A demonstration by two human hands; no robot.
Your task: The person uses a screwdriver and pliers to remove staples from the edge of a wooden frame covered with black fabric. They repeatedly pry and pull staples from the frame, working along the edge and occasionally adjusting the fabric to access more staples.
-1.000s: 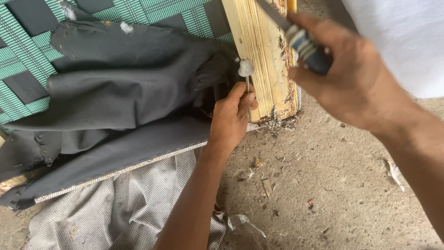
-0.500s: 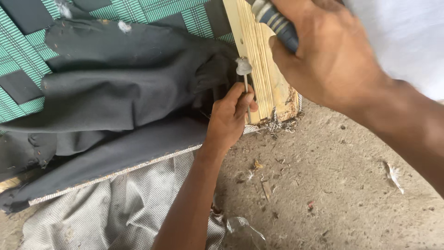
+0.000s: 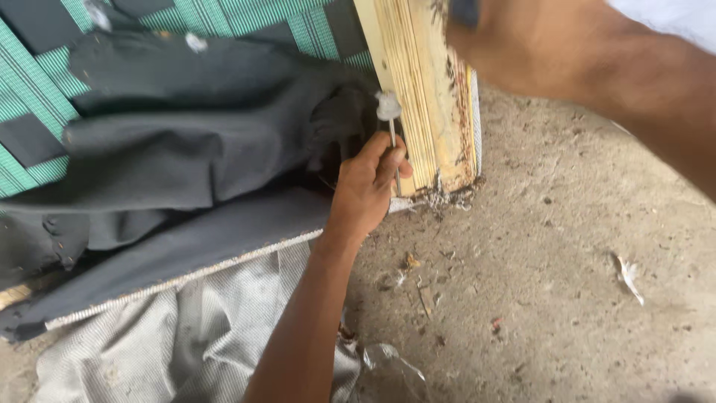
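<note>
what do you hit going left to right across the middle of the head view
dark grey fabric → left hand → thin metal tool pinched in its fingers → pale wooden frame piece → bare dirt floor → small white scrap

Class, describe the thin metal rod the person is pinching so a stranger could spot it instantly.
Find the pale wooden plank standing on the dirt ground. Against its left edge, the left hand pinches a metal rod upright. It is the only shiny, slim thing there, topped by a whitish lump.
</note>
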